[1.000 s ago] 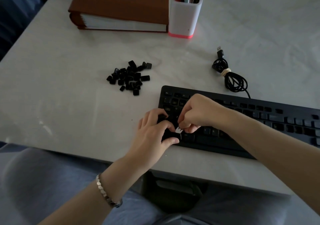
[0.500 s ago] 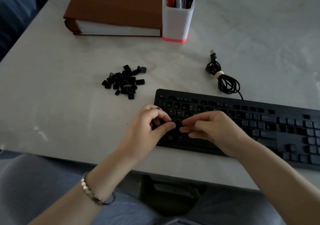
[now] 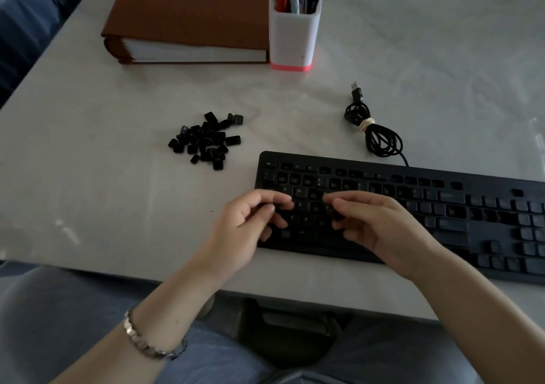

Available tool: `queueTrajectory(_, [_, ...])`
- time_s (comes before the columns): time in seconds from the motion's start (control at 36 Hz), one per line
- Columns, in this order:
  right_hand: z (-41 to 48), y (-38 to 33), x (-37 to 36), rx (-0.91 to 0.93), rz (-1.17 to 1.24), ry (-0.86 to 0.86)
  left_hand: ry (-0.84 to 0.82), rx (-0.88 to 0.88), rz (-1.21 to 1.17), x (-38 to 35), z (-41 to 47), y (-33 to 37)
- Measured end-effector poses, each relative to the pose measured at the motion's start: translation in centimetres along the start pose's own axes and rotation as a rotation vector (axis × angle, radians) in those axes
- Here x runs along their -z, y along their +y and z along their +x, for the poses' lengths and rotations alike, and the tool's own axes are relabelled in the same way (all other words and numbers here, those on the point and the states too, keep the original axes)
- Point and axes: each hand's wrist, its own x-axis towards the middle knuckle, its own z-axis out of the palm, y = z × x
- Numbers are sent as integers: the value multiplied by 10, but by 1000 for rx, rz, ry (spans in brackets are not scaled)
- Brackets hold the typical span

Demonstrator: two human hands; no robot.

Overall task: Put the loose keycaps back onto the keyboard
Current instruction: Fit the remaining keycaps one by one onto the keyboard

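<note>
Head view: blocky black keycaps (image 3: 206, 140) on marbled tabletop (image 3: 103, 177).

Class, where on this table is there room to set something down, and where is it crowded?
Free: table left of the keycap pile and right of the coiled cable. Crowded: the keyboard's left end, under left hand and right hand.

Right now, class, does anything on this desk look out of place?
Yes: a heap of loose keycaps lies on the table left of the keyboard, off their switches. The keyboard's left half seems to have bare gaps where caps belong.
</note>
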Motion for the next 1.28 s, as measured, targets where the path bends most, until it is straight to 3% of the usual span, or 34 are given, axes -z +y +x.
queueTrajectory(0.14, [-3, 1, 3, -184, 389, 0, 37, 47, -163, 1, -2, -3])
queueTrajectory(0.19, [-2, 2, 2, -185, 409, -13, 25, 42, -158, 0, -2, -2])
queueTrajectory(0.33, [1, 7, -6, -27, 52, -17, -20, 28, -88, -2, -5, 0])
queueTrajectory(0.44, [1, 11, -14, 294, -429, 32, -23, 19, -36, -2, -4, -5])
queueTrajectory(0.64, [13, 34, -17, 557, -855, 89, 11, -108, 322, 4, -4, -25])
queueTrajectory(0.97, [15, 51, -23, 731, -1074, 162, 88, -453, 710, 0, -1, -44])
queueTrajectory(1.06, [13, 50, -27, 747, -1094, 170, 136, -424, 777, 1, -1, -49])
queueTrajectory(1.28, [13, 51, -28, 737, -1053, 133, 79, -411, 756, 8, -2, -51])
